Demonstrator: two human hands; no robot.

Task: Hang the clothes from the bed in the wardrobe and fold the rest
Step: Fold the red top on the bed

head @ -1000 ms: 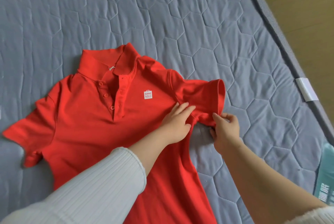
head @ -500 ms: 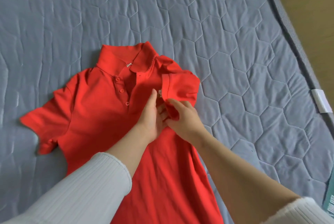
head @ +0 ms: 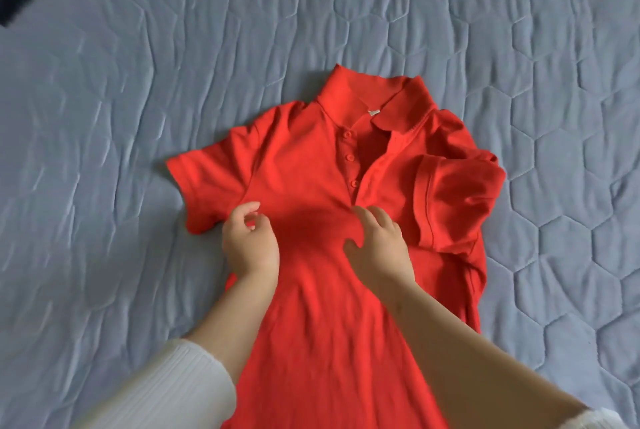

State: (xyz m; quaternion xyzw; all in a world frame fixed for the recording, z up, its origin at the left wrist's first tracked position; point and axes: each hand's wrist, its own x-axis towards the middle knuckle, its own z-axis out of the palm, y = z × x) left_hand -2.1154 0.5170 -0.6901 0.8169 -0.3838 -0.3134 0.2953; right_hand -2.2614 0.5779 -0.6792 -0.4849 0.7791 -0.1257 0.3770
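Nearest, the left hand (head: pixel 250 244) hovers with loosely curled fingers holding nothing; the right hand (head: pixel 377 245) rests spread on the red polo shirt (head: pixel 311 307) lying on the bed (head: pixel 138 116). One sleeve (head: pixel 457 200) is folded in; the far sleeve (head: pixel 211 186) remains

We see two bare hands, left hand (head: pixel 250 245) and right hand (head: pixel 377 245), both forearms uncovered well back from the wrists. Left sleeve (head: pixel 173 390): white fine-ribbed knit, pushed up toward the elbow. Right sleeve (head: pixel 602 423): white too, only its cuff edge in frame. No rings or watch visible.
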